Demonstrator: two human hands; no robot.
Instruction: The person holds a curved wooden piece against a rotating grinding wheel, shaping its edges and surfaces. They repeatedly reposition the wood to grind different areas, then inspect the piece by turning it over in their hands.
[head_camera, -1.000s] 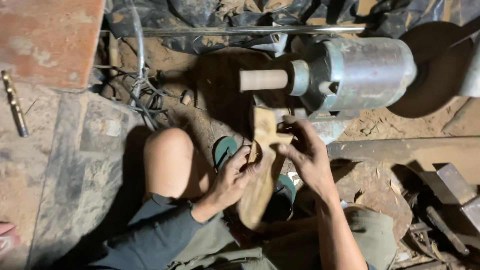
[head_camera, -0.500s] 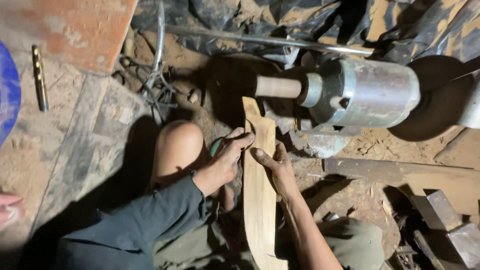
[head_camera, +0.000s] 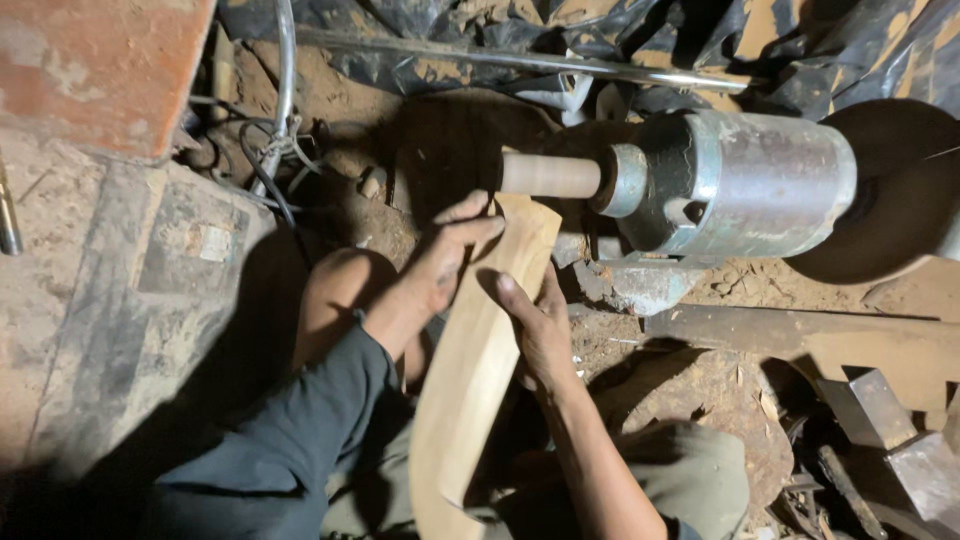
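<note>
Since a moment before, both hands had slid up the wooden blank (head_camera: 470, 370) toward its top at frame centre. Left hand (head_camera: 445, 262) gripped its left edge, right hand (head_camera: 535, 325) its right edge, just below the motor's (head_camera: 740, 185) wooden spindle (head_camera: 548, 175).

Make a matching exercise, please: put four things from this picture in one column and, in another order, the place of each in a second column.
1. long pale wooden plank
2. small tan cylindrical drum
3. grey metal motor housing
4. reddish flat board

a. top left corner
b. held in both hands
c. right of the drum
d. just above the plank's upper end

Pairs: 1-b, 2-d, 3-c, 4-a
</note>
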